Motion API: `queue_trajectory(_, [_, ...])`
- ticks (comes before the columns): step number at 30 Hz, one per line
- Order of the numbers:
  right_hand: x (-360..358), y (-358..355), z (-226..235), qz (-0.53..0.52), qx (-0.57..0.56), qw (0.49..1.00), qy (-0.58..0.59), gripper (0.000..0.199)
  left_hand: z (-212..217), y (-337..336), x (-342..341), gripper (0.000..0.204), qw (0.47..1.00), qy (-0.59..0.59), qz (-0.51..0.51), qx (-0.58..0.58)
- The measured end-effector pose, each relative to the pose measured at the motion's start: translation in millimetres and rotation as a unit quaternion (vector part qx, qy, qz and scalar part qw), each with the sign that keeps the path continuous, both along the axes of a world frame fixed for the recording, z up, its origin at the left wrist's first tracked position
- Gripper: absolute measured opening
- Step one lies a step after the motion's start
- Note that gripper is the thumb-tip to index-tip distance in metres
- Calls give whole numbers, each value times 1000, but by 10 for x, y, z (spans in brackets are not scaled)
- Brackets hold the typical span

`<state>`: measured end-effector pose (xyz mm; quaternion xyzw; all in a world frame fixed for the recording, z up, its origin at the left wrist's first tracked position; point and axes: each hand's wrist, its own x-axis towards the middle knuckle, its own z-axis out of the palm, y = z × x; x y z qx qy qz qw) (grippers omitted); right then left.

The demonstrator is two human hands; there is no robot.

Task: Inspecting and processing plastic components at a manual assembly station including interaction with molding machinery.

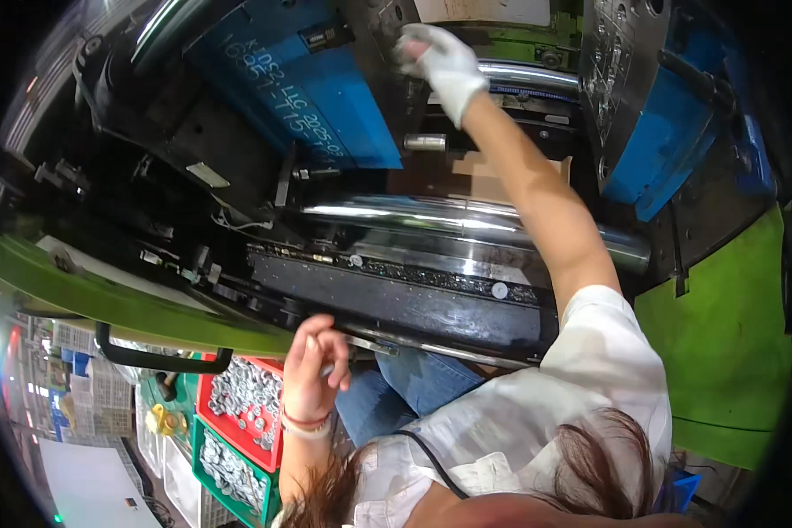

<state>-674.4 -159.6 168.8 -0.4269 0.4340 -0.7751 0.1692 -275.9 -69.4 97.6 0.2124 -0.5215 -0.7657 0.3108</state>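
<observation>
My right hand (442, 70), in a white glove, reaches far into the machine at the end of my outstretched arm. Its bent fingers are at the dark inner face of the left blue mold half (361, 106); whatever they hold, if anything, is hidden. My left hand (315, 365) is bare and raised near my lap, beside the machine's front edge. Its fingers curl inward, and something small and pale seems to show between them, too unclear to name. Across from the left half stands the right blue mold half (647, 132), with a gap between the two.
A thick shiny guide bar (414, 213) crosses below my right arm, with cardboard (493, 183) behind it. Small round pieces lie on the dark ledge (405, 295). Red (275, 449) and green (195, 444) bins hold many small metal parts. A black handle (158, 359) juts from the green door.
</observation>
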Motion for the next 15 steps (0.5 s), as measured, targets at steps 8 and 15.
queue_trajectory(8, [-1208, -1175, -47, -123, 73, 985, 92, 38, -383, 186, 631, 30, 983, -62, 90, 149])
queue_trajectory(15, [-1357, -1323, -134, -60, 20, 998, 10, 34, -524, 225, 870, 27, 971, -62, 148, 178])
